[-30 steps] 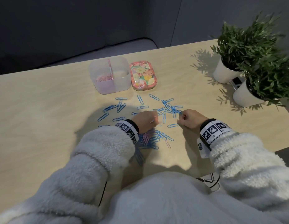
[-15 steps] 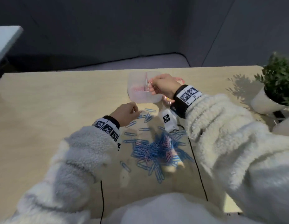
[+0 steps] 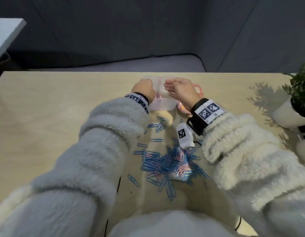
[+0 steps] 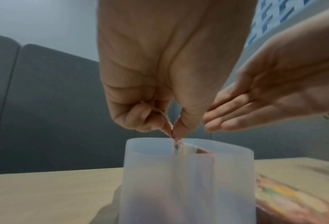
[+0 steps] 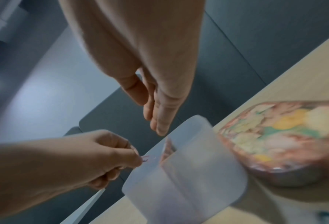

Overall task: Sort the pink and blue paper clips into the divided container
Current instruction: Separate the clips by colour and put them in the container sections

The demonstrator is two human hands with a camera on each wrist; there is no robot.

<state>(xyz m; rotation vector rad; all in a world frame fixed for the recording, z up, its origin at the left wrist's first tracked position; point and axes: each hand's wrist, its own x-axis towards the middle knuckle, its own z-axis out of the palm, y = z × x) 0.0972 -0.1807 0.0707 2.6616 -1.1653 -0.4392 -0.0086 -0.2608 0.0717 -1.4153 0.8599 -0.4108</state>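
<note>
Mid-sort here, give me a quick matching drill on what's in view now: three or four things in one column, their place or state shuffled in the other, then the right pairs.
Things:
1. left hand
2. right hand
3. floral lid
4. pile of paper clips

Places or states:
A. lies on the table beside the divided container
B. fingers straight, empty, above the container
C. mixed blue and pink, on the table near the person
D. pinches a pink paper clip over the container's rim

Pairs: 1-D, 2-B, 3-A, 4-C
</note>
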